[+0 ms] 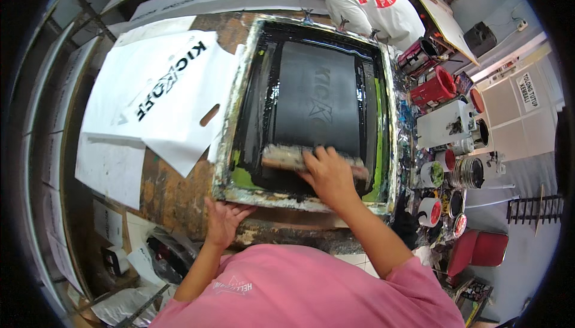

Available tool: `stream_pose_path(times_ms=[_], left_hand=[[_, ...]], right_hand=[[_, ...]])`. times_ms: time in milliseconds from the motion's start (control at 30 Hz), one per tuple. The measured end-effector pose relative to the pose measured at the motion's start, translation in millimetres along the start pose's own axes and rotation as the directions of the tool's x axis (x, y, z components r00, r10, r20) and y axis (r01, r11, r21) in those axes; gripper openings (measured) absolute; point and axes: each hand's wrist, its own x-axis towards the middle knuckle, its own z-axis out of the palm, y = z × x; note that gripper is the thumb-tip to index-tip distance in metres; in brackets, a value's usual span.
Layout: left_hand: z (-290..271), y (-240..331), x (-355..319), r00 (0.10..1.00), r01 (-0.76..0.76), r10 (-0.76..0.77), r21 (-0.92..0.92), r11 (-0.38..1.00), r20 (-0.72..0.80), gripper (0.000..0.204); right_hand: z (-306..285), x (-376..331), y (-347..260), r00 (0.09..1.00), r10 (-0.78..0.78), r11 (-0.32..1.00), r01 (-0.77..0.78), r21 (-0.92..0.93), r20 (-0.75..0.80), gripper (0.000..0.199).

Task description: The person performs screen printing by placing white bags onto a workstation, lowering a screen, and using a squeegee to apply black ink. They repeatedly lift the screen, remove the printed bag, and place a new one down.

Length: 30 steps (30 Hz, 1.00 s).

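Mid-pull on a screen print: right hand clamped over the wooden squeegee at the near end of the black-inked mesh, inside the screen frame lying flat on the worn table. Left hand spread flat, fingers pressing the frame's near left corner, holding nothing. Next, probably: squeegee lifted clear, frame raised evenly. White printed bags stacked just left.

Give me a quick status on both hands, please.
Right hand gripping squeegee on inked screen. Left hand bracing frame corner. Nothing in the way.
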Motion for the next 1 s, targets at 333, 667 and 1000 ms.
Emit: stream_pose_path(times_ms=[333,667,1000], left_hand=[[-4,-5,13,0.997,-0.050,0.057,-0.152,0.987,0.046,0.112],[-9,-14,22,0.971,-0.102,0.153,-0.262,0.960,0.184,0.099],[40,48,4,0.828,-0.216,0.307,-0.240,0.947,0.468,0.109]], right_hand=[[26,216,150,0.973,-0.036,0.987,-0.002,-0.163,-0.230,0.033],[-66,129,81,0.933,-0.009,1.000,0.003,0.017,0.360,0.043],[-117,-35,-43,0.974,-0.009,0.982,-0.035,-0.185,-0.228,0.034]])
